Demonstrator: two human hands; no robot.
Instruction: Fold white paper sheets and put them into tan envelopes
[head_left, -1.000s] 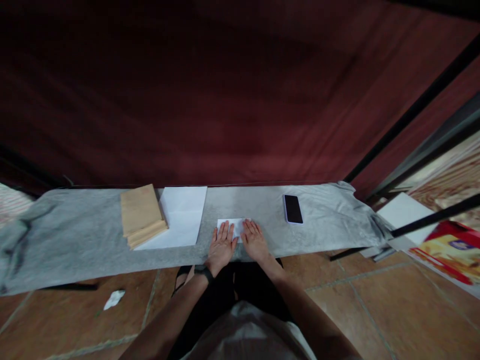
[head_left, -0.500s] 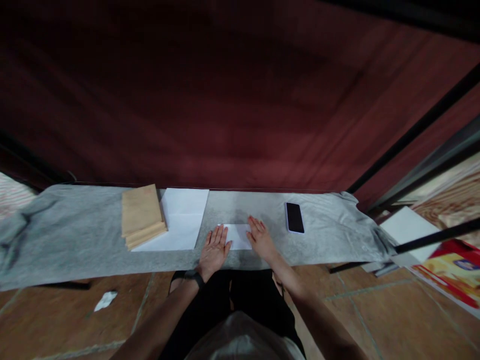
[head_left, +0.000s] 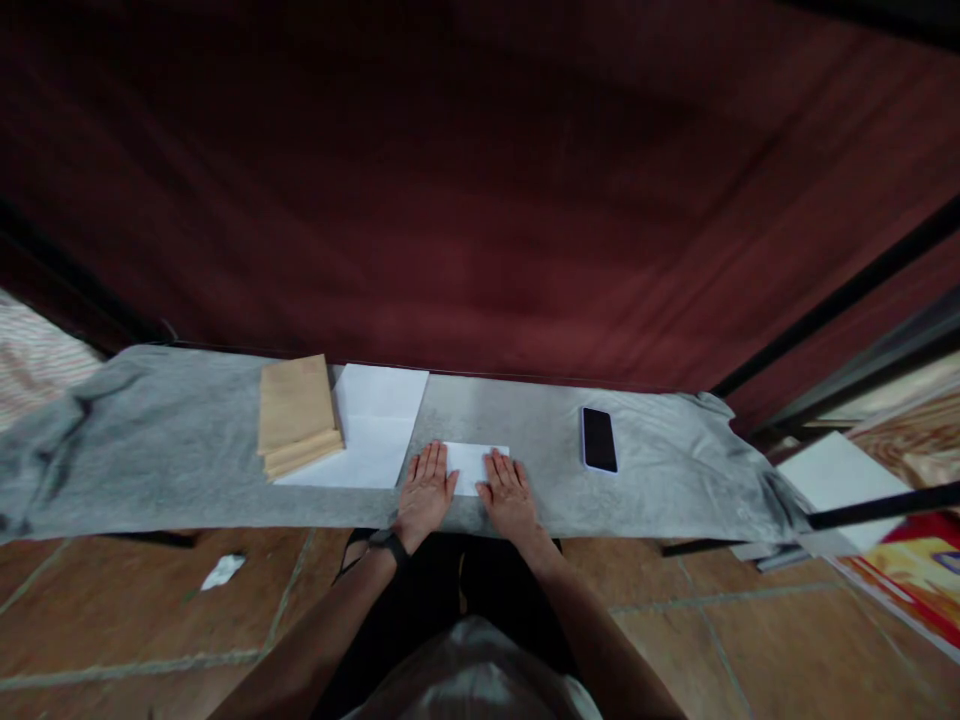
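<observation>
A small white piece of paper (head_left: 466, 468), which looks folded, lies flat on the grey cloth in front of me. My left hand (head_left: 424, 490) rests palm down over its left end, fingers stretched out. Over the right end lies my right hand (head_left: 510, 495), also flat with its fingers extended. Both ends of the paper are partly hidden under the hands. Just left of my left hand are larger white sheets (head_left: 379, 430) with a crease across them. A stack of brown envelopes (head_left: 296, 405) overlaps their left side.
A phone (head_left: 599, 440) with a dark screen lies right of my hands. The narrow table wears a grey cloth (head_left: 180, 450); a dark red curtain (head_left: 465, 250) hangs behind it. Black metal bars (head_left: 847, 285) stand at the right. A white scrap (head_left: 223, 571) lies on the tiled floor.
My right hand has slid closer to me and turned to point forward, flat on the paper's right end. My left hand stays on the left end. The view has shifted slightly.
</observation>
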